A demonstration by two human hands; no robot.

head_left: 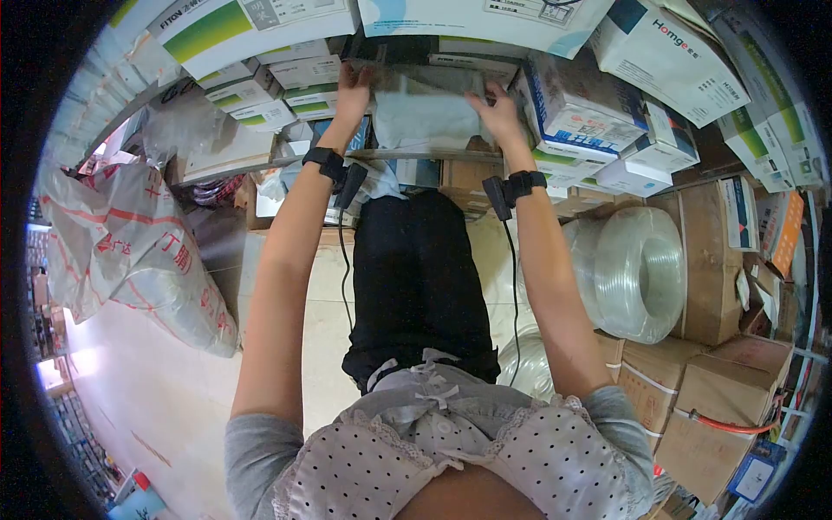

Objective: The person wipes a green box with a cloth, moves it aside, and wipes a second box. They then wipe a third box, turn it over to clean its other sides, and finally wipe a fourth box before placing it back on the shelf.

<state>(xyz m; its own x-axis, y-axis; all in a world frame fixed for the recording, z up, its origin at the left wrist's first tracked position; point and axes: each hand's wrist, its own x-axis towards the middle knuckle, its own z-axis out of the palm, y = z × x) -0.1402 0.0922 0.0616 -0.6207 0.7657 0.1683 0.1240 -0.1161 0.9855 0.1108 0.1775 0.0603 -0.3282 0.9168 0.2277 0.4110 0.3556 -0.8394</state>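
A pale, bluish-white package (425, 117), seemingly in plastic film, lies on the shelf between my two hands. Its upper edge is blurred, and what is inside cannot be made out. My left hand (352, 94) is closed at its upper left edge, fingertips partly hidden. At the right edge, my right hand (497, 113) grips with thumb and fingers bent. Each wrist wears a black strap with a small device, the left strap (325, 163) and the right strap (524, 183), and a cable hangs from each.
White cartons (251, 39) are stacked on the left of the shelf, blue-and-white boxes (594, 104) on the right. A large plastic bag (130, 247) stands at left. Coiled clear tubing (637, 273) and brown cartons (715, 399) are at right. The shelf edge (234, 166) runs below my hands.
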